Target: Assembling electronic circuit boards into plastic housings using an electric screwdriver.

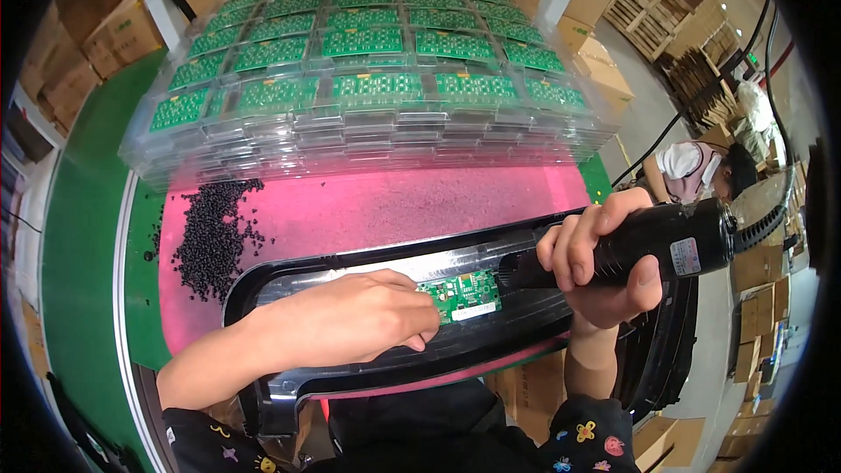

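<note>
A green circuit board [469, 293] lies inside a long black plastic housing [491, 346] in front of me. My left hand [381, 315] rests over the board's left end, its fingers curled and closed on that edge; the fingertips are partly hidden. In my right hand [596, 263] is a black power screwdriver [661, 245], gripped around its body and held nearly level. Its front end points left at the right edge of the board, and its tip is too dark to make out.
Clear plastic trays [368, 136] of green circuit boards are stacked high at the back. Many small black screws [210, 236] are heaped on the pink mat [394, 206], left of the housing. A cable [762, 228] trails from the screwdriver. Another person [692, 171] is at the far right.
</note>
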The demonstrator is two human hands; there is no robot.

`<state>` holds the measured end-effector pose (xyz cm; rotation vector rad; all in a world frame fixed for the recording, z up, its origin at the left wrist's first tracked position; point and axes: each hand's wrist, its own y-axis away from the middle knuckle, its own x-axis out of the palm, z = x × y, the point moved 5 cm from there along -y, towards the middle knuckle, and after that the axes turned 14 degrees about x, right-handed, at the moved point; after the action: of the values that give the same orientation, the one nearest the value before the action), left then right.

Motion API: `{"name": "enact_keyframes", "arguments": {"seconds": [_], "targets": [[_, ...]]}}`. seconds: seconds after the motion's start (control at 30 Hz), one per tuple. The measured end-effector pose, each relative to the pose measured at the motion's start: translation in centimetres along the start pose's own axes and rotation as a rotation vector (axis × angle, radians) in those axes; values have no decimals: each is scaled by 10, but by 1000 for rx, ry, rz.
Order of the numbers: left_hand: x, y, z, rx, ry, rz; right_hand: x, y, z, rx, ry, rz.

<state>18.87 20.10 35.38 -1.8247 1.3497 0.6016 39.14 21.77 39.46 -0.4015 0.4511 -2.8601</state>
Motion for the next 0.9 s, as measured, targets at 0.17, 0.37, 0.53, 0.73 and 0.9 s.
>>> {"name": "enact_keyframes", "arguments": {"seconds": [0.17, 0.37, 0.53, 0.73, 0.9], "targets": [[1, 1, 4, -116, 48, 72, 2, -3, -4, 29, 22, 9], [2, 2, 4, -199, 108, 94, 8, -6, -5, 76, 49, -3], [0, 3, 2, -226, 135, 104, 12, -10, -12, 81, 16, 32], [-1, 3, 2, -258, 158, 109, 16, -13, -15, 205, -97, 52], [2, 4, 3, -225, 114, 61, 16, -10, -15, 230, -156, -10]]}}
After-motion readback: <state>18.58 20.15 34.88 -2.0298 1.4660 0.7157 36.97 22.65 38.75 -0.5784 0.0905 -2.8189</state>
